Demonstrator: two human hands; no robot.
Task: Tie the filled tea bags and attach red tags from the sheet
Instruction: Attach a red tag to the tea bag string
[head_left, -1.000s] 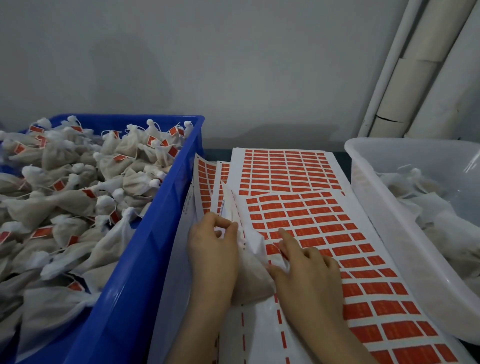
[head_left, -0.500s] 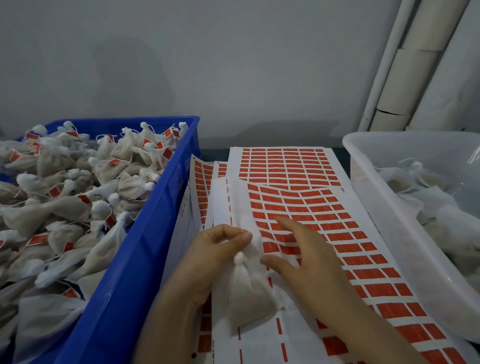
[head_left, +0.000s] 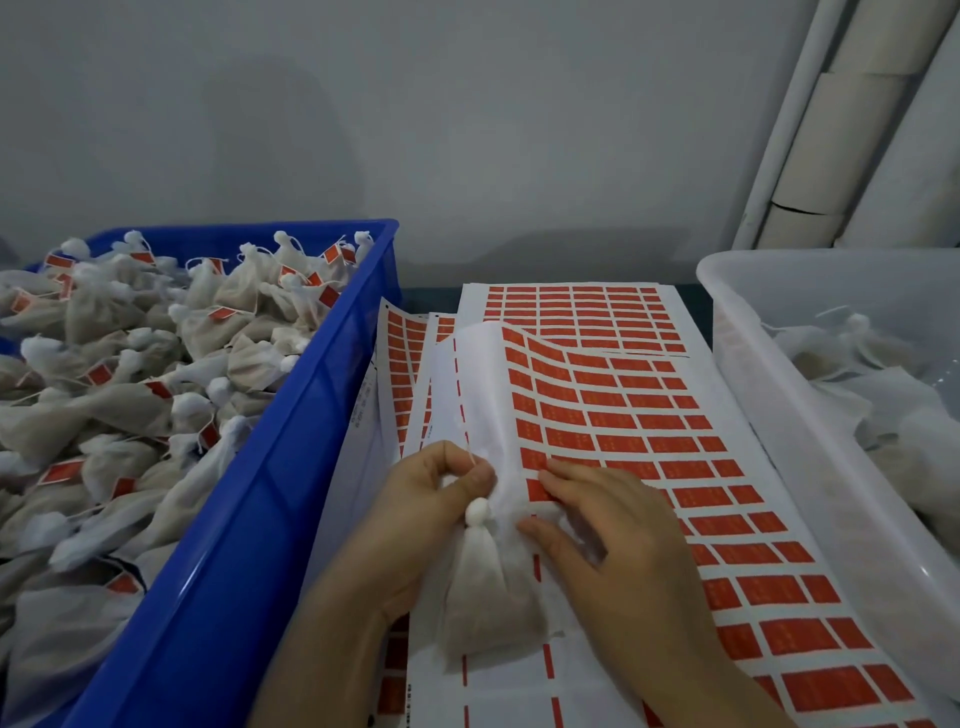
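Note:
A filled tea bag (head_left: 485, 597) with a knotted white top lies on the sheet of red tags (head_left: 649, 447). My left hand (head_left: 426, 509) pinches the bag's thin string just above the knot, thumb and forefinger closed on it. My right hand (head_left: 618, 540) lies over the sheet to the right of the bag, its fingertips on a red tag at the left edge of the tag rows, thumb near the bag. The sheet's left edge bulges upward beyond the hands.
A blue crate (head_left: 249, 519) on the left holds several tied, tagged tea bags. A translucent white bin (head_left: 810, 415) on the right holds untagged bags. More tag sheets (head_left: 571, 306) lie behind, and white pipes (head_left: 810, 156) stand at the back right against the wall.
The tea bag's top went from loose to a tight knot. My left hand shifted to pinch the string, and my right hand moved from the bag onto the tags by the sheet's edge.

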